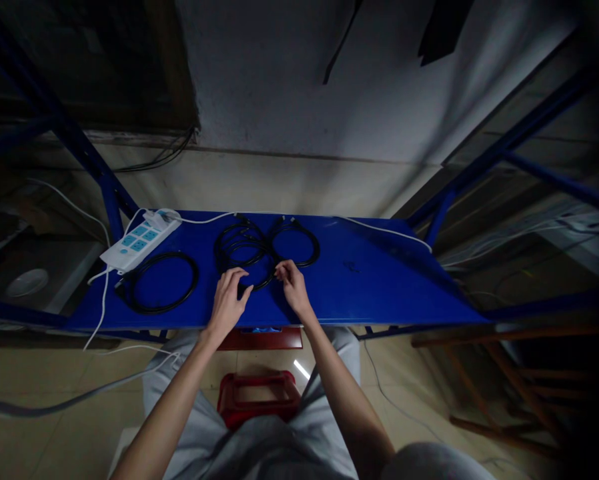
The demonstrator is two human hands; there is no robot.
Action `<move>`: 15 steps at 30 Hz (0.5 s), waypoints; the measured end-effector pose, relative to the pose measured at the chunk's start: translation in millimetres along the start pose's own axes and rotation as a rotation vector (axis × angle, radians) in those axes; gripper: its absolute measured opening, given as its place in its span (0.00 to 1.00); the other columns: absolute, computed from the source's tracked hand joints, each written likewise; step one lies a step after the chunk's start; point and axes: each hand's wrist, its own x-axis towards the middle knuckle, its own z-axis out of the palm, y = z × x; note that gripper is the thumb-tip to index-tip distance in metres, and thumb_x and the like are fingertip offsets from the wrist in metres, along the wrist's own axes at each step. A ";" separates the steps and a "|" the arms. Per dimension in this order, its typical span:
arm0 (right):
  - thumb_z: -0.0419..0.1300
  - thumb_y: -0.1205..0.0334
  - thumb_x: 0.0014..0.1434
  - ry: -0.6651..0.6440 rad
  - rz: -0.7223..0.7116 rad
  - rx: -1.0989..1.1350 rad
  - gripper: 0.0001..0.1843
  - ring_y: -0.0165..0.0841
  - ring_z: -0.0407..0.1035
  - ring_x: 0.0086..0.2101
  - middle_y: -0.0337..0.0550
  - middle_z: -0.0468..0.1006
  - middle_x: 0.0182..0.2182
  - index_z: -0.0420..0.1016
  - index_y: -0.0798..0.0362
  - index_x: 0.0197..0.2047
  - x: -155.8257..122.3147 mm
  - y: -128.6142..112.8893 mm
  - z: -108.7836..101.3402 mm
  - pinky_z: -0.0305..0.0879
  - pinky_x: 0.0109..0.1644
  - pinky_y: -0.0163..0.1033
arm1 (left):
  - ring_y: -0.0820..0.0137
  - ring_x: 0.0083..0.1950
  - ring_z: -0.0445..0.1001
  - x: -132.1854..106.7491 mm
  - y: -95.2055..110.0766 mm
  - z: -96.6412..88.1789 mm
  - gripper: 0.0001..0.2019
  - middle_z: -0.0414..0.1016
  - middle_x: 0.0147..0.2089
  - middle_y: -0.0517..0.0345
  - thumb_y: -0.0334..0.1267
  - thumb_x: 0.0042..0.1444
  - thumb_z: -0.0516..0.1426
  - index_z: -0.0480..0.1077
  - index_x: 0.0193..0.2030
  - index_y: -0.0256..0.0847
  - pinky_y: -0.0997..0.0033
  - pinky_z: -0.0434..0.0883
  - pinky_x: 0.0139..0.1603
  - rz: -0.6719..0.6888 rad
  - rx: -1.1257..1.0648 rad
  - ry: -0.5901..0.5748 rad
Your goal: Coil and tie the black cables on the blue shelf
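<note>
A coiled black cable lies on the blue tabletop between my two hands, its near edge forming an arc. My left hand is at the left end of that arc, thumb and fingers curved and apart. At the right end, my right hand has its fingers pinched together on the cable. Just beyond my hands, more black coils overlap one another. A further looped black cable lies to their right, its plug ends towards the back edge.
On the left of the blue table are a separate black cable coil and a white power strip with blue sockets. A white cord runs along the back. Blue metal posts rise at both sides. A red stool is below.
</note>
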 end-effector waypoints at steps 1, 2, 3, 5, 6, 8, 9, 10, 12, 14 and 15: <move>0.48 0.53 0.70 0.046 0.001 0.005 0.12 0.33 0.67 0.33 0.41 0.72 0.33 0.68 0.51 0.44 1.3 1.1 -0.6 0.63 0.39 0.37 | 0.57 0.60 0.69 -4.0 -3.4 -3.6 0.14 0.70 0.59 0.47 0.37 0.65 0.57 0.68 0.57 0.44 0.53 0.67 0.61 0.016 0.055 -0.039; 0.48 0.54 0.70 0.097 0.000 0.001 0.12 0.33 0.67 0.33 0.41 0.72 0.34 0.68 0.51 0.45 2.2 1.7 -1.4 0.63 0.39 0.37 | 0.56 0.61 0.68 -7.2 -6.5 -6.8 0.15 0.68 0.61 0.46 0.37 0.66 0.57 0.68 0.58 0.45 0.51 0.67 0.61 0.035 0.107 -0.074; 0.48 0.55 0.69 0.150 0.001 -0.010 0.12 0.33 0.67 0.33 0.42 0.72 0.34 0.68 0.51 0.45 2.3 1.5 -2.6 0.63 0.39 0.37 | 0.55 0.62 0.68 -9.2 -8.8 -9.3 0.13 0.67 0.62 0.46 0.37 0.66 0.57 0.69 0.56 0.44 0.50 0.67 0.61 0.058 0.157 -0.103; 0.48 0.58 0.68 0.248 0.011 -0.046 0.11 0.33 0.66 0.32 0.42 0.72 0.34 0.68 0.51 0.44 -3.1 -3.3 -5.6 0.63 0.38 0.37 | 0.53 0.64 0.66 -9.4 -9.2 -13.0 0.08 0.67 0.63 0.45 0.36 0.65 0.57 0.71 0.49 0.43 0.49 0.66 0.63 0.124 0.243 -0.136; 0.48 0.58 0.67 0.285 0.017 -0.066 0.10 0.33 0.67 0.32 0.42 0.73 0.34 0.68 0.51 0.43 -9.7 -7.9 -7.0 0.63 0.38 0.37 | 0.52 0.66 0.65 -7.7 -6.8 -14.3 0.05 0.67 0.62 0.44 0.36 0.65 0.57 0.71 0.46 0.42 0.48 0.65 0.64 0.167 0.280 -0.142; 0.48 0.58 0.66 0.320 0.040 -0.093 0.11 0.34 0.68 0.34 0.43 0.74 0.35 0.69 0.52 0.42 -31.1 -20.8 -8.6 0.64 0.40 0.38 | 0.50 0.67 0.64 -2.5 3.4 -15.8 0.03 0.70 0.59 0.42 0.35 0.65 0.56 0.70 0.43 0.40 0.47 0.63 0.66 0.247 0.347 -0.146; 0.49 0.57 0.66 0.305 0.055 -0.089 0.12 0.35 0.69 0.36 0.44 0.75 0.36 0.71 0.52 0.42 -44.4 -28.0 -8.5 0.64 0.42 0.38 | 0.51 0.65 0.66 0.2 10.8 -15.9 0.03 0.72 0.56 0.42 0.35 0.66 0.56 0.70 0.43 0.40 0.47 0.64 0.64 0.276 0.375 -0.155; 0.50 0.55 0.67 0.269 0.091 -0.065 0.13 0.35 0.70 0.36 0.44 0.76 0.36 0.72 0.52 0.43 -57.8 -34.9 -7.7 0.65 0.41 0.38 | 0.52 0.61 0.69 2.6 19.3 -15.3 0.05 0.74 0.52 0.42 0.36 0.67 0.54 0.70 0.44 0.39 0.49 0.67 0.61 0.297 0.400 -0.173; 0.54 0.48 0.66 0.144 0.218 0.038 0.18 0.35 0.71 0.33 0.44 0.78 0.36 0.74 0.51 0.49 -78.3 -46.4 -5.5 0.66 0.38 0.38 | 0.56 0.50 0.75 5.8 38.0 -11.7 0.08 0.76 0.45 0.45 0.36 0.70 0.51 0.69 0.48 0.39 0.55 0.70 0.54 0.328 0.439 -0.228; 0.55 0.40 0.64 0.082 0.324 0.211 0.24 0.33 0.70 0.29 0.45 0.78 0.35 0.75 0.52 0.48 -83.3 -53.2 -4.4 0.64 0.31 0.37 | 0.59 0.45 0.77 7.6 56.5 -5.3 0.10 0.77 0.44 0.47 0.36 0.71 0.49 0.68 0.53 0.39 0.58 0.71 0.51 0.374 0.478 -0.282; 0.55 0.37 0.63 0.092 0.351 0.290 0.26 0.33 0.69 0.29 0.45 0.78 0.34 0.75 0.53 0.43 -79.6 -54.9 -4.8 0.63 0.29 0.37 | 0.60 0.45 0.77 8.4 64.9 -1.8 0.11 0.78 0.45 0.46 0.35 0.71 0.48 0.67 0.56 0.40 0.59 0.71 0.50 0.400 0.501 -0.304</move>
